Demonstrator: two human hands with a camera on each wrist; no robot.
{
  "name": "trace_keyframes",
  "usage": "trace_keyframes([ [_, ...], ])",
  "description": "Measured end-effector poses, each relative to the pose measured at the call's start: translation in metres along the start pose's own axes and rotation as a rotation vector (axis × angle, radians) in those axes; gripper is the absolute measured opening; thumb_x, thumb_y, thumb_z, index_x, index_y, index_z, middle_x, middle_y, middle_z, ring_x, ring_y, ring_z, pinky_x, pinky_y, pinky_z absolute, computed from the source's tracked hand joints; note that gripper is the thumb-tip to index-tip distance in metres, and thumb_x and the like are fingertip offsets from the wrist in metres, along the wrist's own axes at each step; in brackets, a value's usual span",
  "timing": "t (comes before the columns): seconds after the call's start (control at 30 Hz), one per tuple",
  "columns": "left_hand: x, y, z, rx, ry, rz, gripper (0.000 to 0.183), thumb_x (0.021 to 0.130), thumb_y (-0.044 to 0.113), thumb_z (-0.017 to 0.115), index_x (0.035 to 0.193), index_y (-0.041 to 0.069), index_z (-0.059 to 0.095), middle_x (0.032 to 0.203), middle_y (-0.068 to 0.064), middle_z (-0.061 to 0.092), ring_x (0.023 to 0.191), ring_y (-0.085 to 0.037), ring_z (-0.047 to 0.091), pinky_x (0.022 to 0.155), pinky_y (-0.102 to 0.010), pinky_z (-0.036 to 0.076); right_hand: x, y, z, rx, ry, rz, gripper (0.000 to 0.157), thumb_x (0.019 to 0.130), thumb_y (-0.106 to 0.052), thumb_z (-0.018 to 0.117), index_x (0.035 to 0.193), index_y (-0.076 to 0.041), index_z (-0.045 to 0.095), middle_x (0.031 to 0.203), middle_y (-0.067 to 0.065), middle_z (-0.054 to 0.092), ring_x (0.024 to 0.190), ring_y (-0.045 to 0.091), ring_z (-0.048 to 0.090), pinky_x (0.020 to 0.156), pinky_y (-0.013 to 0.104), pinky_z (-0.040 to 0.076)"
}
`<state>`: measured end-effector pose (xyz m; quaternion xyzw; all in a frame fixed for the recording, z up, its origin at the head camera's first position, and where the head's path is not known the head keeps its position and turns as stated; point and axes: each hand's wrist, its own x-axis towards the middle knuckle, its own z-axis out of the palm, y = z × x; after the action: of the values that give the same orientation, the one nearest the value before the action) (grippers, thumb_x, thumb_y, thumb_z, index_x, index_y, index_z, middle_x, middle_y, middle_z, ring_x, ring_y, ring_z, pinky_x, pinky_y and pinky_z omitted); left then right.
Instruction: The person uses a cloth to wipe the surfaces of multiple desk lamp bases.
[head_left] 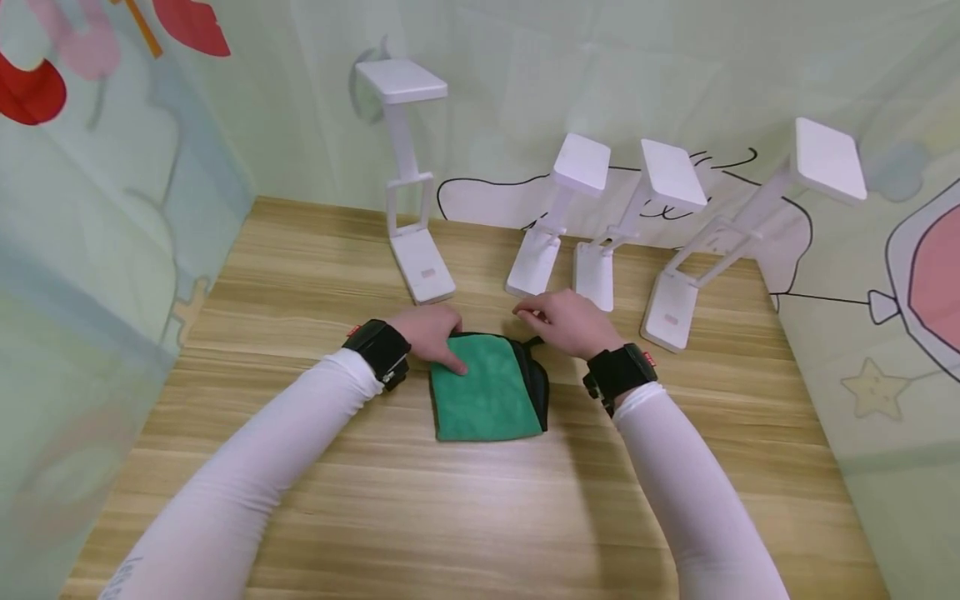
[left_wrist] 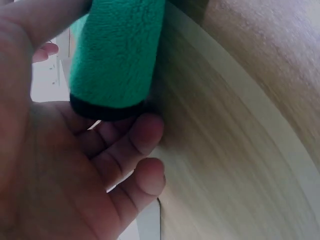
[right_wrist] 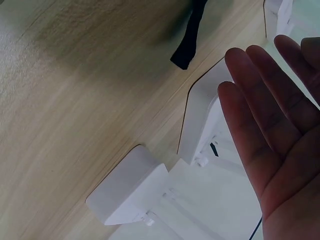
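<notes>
A folded green towel (head_left: 487, 396) with black edging lies on the wooden table, a dark layer showing along its right side. My left hand (head_left: 431, 333) grips its far left corner, thumb on the green face and fingers round the far edge. The left wrist view shows the plush towel (left_wrist: 117, 55) between the thumb and the curled fingers. Just past the towel's far right corner, my right hand (head_left: 573, 323) hovers with nothing in it. A short black strap (right_wrist: 189, 42) sticks out from that corner, apart from the extended fingers in the right wrist view.
Several white desk lamps stand along the back of the wooden table (head_left: 337, 500): one at left (head_left: 422, 265), two in the middle (head_left: 534, 260) (head_left: 594, 275), one at right (head_left: 670, 308). The middle lamps' bases are close to my right hand. Printed curtains (head_left: 300, 125) enclose the table.
</notes>
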<state>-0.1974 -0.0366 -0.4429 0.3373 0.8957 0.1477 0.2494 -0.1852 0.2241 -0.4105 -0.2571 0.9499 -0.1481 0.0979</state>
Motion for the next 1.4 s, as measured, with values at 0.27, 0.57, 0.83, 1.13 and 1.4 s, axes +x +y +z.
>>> trace_keyframes([
  [0.27,0.007,-0.001,0.002,-0.027,0.009,0.043,0.041,0.074,0.047,0.083,0.083,0.012,0.064,0.076,0.003,0.056,0.073,-0.014,0.052,0.066,-0.027,0.044,0.003,-0.004,0.002,0.005,-0.008,-0.008,0.024,0.102,-0.029,0.056,0.118,-0.018,0.071,0.104,-0.004,0.071,0.087,0.009,0.061,0.075,0.035,0.054],
  [0.57,0.004,0.006,-0.005,-0.538,0.057,0.007,0.045,0.080,0.026,0.081,0.115,0.007,0.059,0.105,-0.006,0.062,0.095,-0.020,0.055,0.083,-0.033,0.046,0.002,-0.006,-0.001,0.055,0.042,0.008,0.031,0.102,-0.026,0.055,0.131,-0.019,0.064,0.111,-0.001,0.069,0.088,0.013,0.062,0.073,0.037,0.054],
  [0.83,0.005,0.015,-0.024,-1.036,0.273,0.007,0.057,0.082,0.016,0.078,0.129,0.006,0.049,0.123,-0.013,0.055,0.107,-0.026,0.055,0.095,-0.040,0.045,-0.002,-0.004,-0.009,0.161,0.133,0.067,0.055,0.104,-0.049,0.044,0.153,-0.025,0.035,0.143,0.007,0.052,0.124,0.024,0.050,0.099,0.050,0.045],
  [1.13,0.005,0.019,-0.041,-1.462,0.427,0.060,0.059,0.091,0.006,0.066,0.142,0.014,0.038,0.130,-0.011,0.050,0.109,-0.025,0.056,0.086,-0.035,0.052,-0.001,0.004,-0.007,0.532,0.214,0.063,0.081,0.099,-0.049,0.055,0.158,-0.035,0.001,0.161,0.008,0.022,0.138,0.030,0.034,0.105,0.059,0.037],
  [1.4,0.010,0.022,-0.044,-1.657,0.567,0.057,0.050,0.093,0.004,0.062,0.135,0.017,0.038,0.125,-0.010,0.052,0.104,-0.024,0.060,0.079,-0.032,0.057,0.001,0.000,-0.003,0.189,0.304,-0.238,0.111,0.071,-0.057,0.083,0.158,-0.032,0.019,0.163,-0.008,0.012,0.146,0.018,0.012,0.113,0.056,0.025],
])
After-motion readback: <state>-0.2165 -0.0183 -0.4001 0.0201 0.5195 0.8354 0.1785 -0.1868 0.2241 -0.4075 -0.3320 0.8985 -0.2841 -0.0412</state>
